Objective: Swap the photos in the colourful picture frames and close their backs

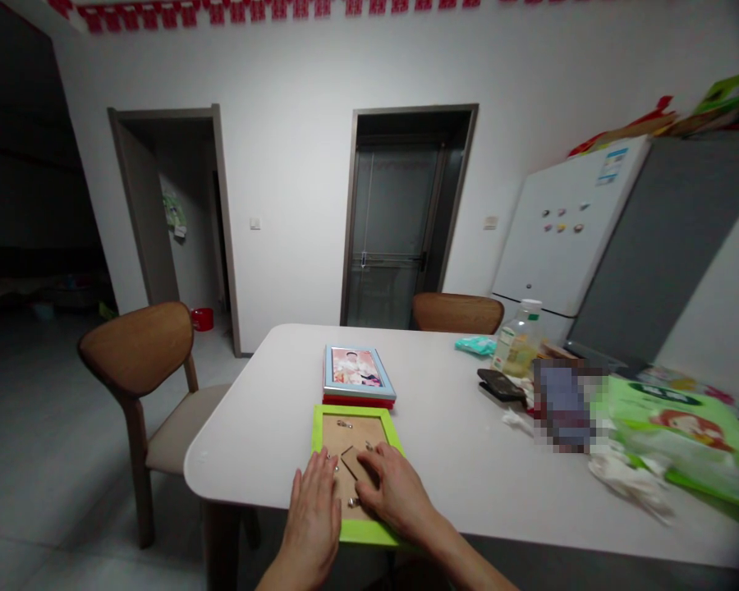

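A green picture frame (pixel 391 428) lies face down near the table's front edge, its brown backing board (pixel 332 439) facing up. Small metal clips (pixel 345 424) sit around the board, and a dark angled cut marks its middle. My left hand (pixel 317 501) rests along the frame's left side with fingers stretched out, near a clip. Over the right half of the board is my right hand (pixel 394 488), its fingers bent and a gap showing between thumb and forefinger. Its fingertips touch the board near the cut; part of the board is hidden beneath it.
Just beyond lies a stack of frames, a blue photo frame (pixel 385 382) on top of red. To the right are a bottle (pixel 517 349), a dark wallet-like item (pixel 501 384), crumpled tissues (pixel 628 476) and a green package (pixel 683 427). Wooden chairs (pixel 139 349) stand by the white table (pixel 259 435).
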A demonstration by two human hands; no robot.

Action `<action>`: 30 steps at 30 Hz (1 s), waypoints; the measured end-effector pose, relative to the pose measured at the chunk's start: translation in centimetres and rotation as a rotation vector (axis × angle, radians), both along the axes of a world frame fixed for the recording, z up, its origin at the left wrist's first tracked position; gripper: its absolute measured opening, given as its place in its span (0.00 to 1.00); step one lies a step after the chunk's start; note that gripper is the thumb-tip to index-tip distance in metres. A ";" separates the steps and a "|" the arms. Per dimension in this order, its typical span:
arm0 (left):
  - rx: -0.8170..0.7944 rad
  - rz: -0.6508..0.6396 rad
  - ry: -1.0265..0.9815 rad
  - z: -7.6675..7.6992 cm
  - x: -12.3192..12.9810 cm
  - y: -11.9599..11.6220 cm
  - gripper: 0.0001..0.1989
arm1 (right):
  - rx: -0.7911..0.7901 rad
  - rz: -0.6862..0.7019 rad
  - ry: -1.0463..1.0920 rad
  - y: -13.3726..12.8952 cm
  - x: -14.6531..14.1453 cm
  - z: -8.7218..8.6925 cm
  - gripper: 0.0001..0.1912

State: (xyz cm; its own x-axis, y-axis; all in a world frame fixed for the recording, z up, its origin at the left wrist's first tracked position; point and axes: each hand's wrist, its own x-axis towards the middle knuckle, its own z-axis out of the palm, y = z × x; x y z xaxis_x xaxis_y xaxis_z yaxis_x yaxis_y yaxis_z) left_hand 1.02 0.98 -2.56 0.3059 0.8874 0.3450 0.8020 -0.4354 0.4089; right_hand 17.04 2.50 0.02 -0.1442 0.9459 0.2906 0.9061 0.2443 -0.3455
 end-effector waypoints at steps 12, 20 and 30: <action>-0.010 0.017 0.046 1.0 0.3 -0.5 0.16 | 0.014 0.006 0.012 -0.2 -0.1 0.1 0.12; 0.036 0.016 0.060 1.5 0.3 -0.8 0.12 | 0.019 0.008 0.005 -0.1 -0.1 0.0 0.13; 0.011 0.007 0.118 1.7 0.2 -1.0 0.11 | 0.017 0.015 0.005 -0.2 0.0 0.0 0.13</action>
State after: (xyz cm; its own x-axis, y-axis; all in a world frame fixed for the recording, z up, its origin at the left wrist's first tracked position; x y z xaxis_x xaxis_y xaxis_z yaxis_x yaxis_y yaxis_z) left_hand 1.21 0.01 -0.83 0.3392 0.8860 0.3162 0.8473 -0.4337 0.3065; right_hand 17.08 2.32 0.02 -0.1564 0.9386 0.3076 0.9004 0.2634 -0.3461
